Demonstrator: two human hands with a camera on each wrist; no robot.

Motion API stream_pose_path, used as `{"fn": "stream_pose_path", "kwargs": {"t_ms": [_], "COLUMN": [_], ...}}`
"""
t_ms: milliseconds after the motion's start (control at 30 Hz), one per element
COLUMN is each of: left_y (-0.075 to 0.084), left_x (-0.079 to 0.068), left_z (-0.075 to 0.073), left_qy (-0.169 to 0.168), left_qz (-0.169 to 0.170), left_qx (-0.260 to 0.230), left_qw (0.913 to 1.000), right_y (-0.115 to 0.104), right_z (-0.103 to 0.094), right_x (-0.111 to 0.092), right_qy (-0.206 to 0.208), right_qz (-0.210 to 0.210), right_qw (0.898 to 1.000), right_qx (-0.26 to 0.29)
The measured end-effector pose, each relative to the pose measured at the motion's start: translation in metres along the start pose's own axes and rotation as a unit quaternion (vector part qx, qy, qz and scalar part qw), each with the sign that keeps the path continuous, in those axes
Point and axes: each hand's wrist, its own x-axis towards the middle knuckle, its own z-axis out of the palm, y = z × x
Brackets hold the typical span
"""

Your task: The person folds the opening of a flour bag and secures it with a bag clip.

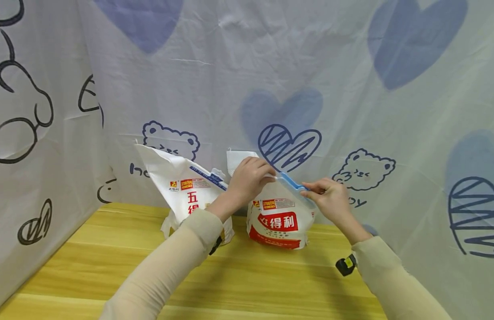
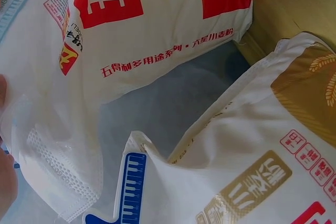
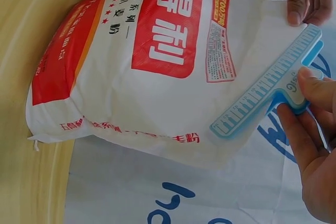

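Note:
A white and red flour bag [image 1: 279, 226] stands on the table, its top slanting down to the right. Across that top lies a light blue bag clip [image 3: 268, 85] printed with piano keys. My right hand [image 1: 331, 198] pinches the clip's handle between thumb and fingers. With curled fingers, my left hand [image 1: 251, 178] pinches the bag's top edge beside the clip's upper end; only bits of its fingers show in the left wrist view. To the left stands a second flour bag [image 1: 178, 191], with a dark blue piano-key clip [image 2: 131, 187] on its slanted top.
The bags stand on a yellow wood-grain table [image 1: 110, 249] close to a hanging cloth [image 1: 214, 98] printed with hearts and bears. The cloth also runs along the left side. A black device [image 1: 345, 265] is by the right wrist.

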Motion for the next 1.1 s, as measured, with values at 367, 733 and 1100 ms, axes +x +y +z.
{"fn": "stream_pose_path", "kwargs": {"t_ms": [367, 733, 1100], "left_y": [0.000, 0.003, 0.008], "left_x": [0.001, 0.004, 0.004], "left_z": [0.001, 0.000, -0.002], "left_qy": [0.003, 0.010, 0.000], "left_qz": [0.002, -0.005, -0.048], "left_qx": [-0.002, -0.015, -0.047], "left_qw": [1.0000, 0.9998, 0.9978], "right_y": [0.004, 0.005, 0.004], "right_z": [0.005, 0.010, 0.008], "right_x": [0.002, 0.004, 0.003], "right_qy": [-0.020, -0.023, -0.053], "right_qz": [0.007, -0.035, -0.004], "right_qw": [1.000, 0.999, 0.999], "right_qx": [0.005, -0.011, -0.002]}}
